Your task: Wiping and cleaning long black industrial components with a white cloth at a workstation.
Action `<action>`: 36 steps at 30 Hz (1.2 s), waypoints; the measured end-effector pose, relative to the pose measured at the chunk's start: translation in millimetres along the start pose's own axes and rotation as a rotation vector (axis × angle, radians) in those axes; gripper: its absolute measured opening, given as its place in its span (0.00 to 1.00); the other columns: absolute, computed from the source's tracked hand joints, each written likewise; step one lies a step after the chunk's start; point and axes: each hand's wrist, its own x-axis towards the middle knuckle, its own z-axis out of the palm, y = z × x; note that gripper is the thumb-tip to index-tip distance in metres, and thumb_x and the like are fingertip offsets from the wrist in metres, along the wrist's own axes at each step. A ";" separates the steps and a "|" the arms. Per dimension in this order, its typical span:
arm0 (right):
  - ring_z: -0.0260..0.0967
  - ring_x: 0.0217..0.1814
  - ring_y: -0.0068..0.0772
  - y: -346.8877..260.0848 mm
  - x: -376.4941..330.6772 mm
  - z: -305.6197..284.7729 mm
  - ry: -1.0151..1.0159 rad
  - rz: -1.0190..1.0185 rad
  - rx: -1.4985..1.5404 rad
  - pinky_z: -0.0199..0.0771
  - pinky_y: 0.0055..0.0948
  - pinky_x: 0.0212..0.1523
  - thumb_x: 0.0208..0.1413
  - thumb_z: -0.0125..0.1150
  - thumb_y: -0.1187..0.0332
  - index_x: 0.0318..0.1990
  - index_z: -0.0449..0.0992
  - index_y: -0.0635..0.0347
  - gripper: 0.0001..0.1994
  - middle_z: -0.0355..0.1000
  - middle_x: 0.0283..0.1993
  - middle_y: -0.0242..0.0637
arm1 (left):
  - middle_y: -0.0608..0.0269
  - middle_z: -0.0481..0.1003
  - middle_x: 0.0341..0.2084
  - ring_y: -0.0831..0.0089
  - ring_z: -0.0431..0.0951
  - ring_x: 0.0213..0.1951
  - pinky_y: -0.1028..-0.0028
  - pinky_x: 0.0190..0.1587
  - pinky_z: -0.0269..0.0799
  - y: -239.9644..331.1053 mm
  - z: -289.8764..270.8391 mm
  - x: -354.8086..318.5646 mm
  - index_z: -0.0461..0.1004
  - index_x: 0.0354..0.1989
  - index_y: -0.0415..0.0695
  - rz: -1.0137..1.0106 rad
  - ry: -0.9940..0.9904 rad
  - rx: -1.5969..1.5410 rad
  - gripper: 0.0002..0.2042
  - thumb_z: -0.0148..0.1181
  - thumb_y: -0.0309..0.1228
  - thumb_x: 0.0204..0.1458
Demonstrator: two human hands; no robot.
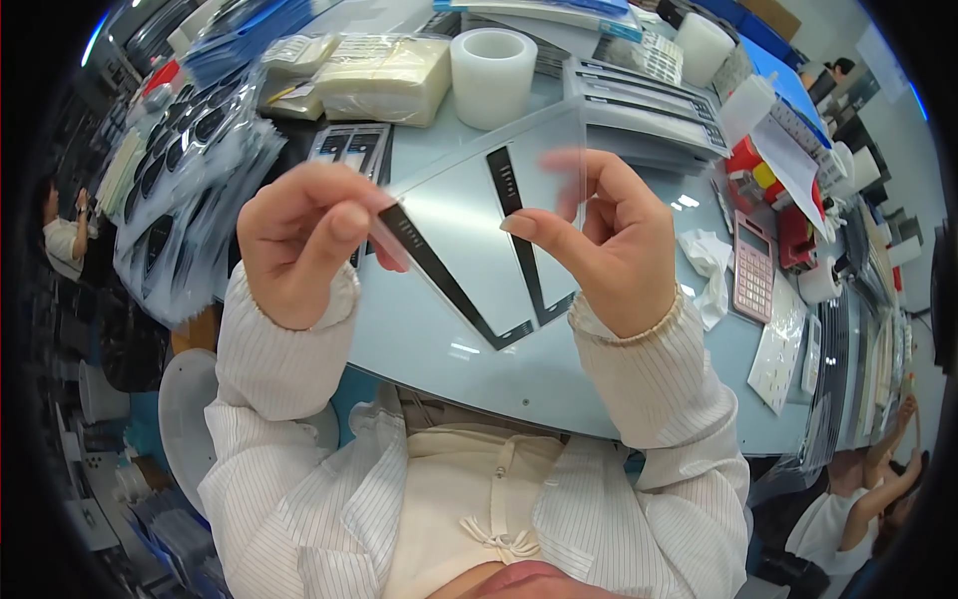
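clear film (469, 225) with black strips, pinched by left hand (299, 240) and right hand (609, 245); may crease or smudge under uneven pull.

The clear panel (469, 240) is a thin, see-through sheet with black strips printed along its borders, one strip running diagonally at the left and others meeting in a narrow V near its lower edge. It is held up above the desk (519, 369), tilted, its face turned towards the person. The left hand (299, 240) pinches its left edge between thumb and fingers; the right hand (609, 240) pinches its right part, where the blurred edge shows beside the fingertips.
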 end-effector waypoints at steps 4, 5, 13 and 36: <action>0.61 0.23 0.12 -9.8 -1.4 9.2 0.276 -0.114 -0.021 0.58 0.10 0.20 0.39 0.78 0.66 0.51 0.70 0.63 0.31 0.68 0.45 0.36 | 0.64 0.73 0.18 0.82 0.71 0.18 0.84 0.20 0.65 6.5 19.6 12.9 0.69 0.36 0.36 -0.112 0.105 0.064 0.11 0.50 0.34 0.62; 0.67 0.29 0.20 -5.7 -4.0 8.0 0.258 -0.218 -0.059 0.67 0.13 0.24 0.39 0.78 0.67 0.54 0.67 0.62 0.33 0.61 0.54 0.42 | 0.65 0.72 0.17 0.83 0.70 0.17 0.84 0.20 0.63 6.4 23.0 14.9 0.69 0.35 0.36 -0.117 0.103 0.078 0.11 0.50 0.34 0.63; 0.65 0.32 0.20 -10.0 -7.3 25.4 0.210 -0.711 -0.194 0.69 0.18 0.29 0.42 0.76 0.65 0.51 0.70 0.60 0.28 0.61 0.48 0.40 | 0.71 0.68 0.17 0.87 0.64 0.18 0.84 0.20 0.58 7.7 46.2 23.0 0.70 0.35 0.37 -0.220 -0.001 0.015 0.13 0.45 0.35 0.65; 0.70 0.27 0.20 -50.9 7.9 -12.8 -0.138 -0.269 0.019 0.68 0.16 0.27 0.44 0.67 0.82 0.31 0.74 0.66 0.08 0.76 0.30 0.40 | 0.66 0.70 0.11 0.81 0.71 0.15 0.81 0.19 0.64 -19.8 44.5 50.7 0.71 0.31 0.40 0.016 0.260 0.506 0.04 0.55 0.26 0.58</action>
